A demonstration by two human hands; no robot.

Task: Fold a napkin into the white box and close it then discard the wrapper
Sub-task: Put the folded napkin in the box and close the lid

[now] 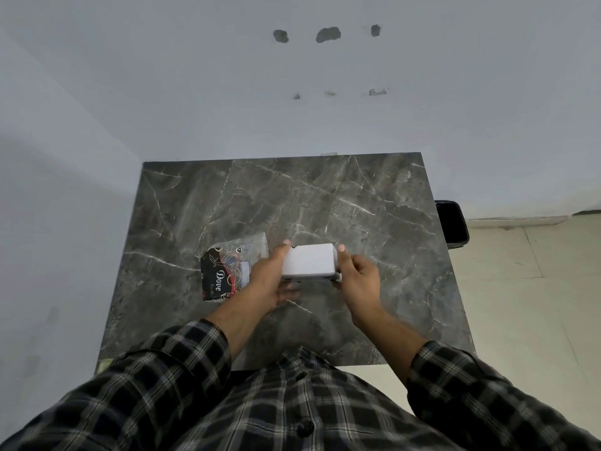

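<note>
A dark grey marble-patterned rectangular table (325,203) with white veins stands with its far edge against a plain pale grey wall (195,92), which has several chipped patches (327,34). Beside the table's right edge stands a black plastic bin (452,222) on a light beige tiled floor (536,288).

Far tabletop (325,196) bare; wrapper (227,271) (just left of hands) blocks left; bin (452,222) beyond right edge.

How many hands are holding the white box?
2. The left hand grips the left end of the white box, and the right hand grips its right end, above the marble table. The fingers under the box are partly hidden.
</note>
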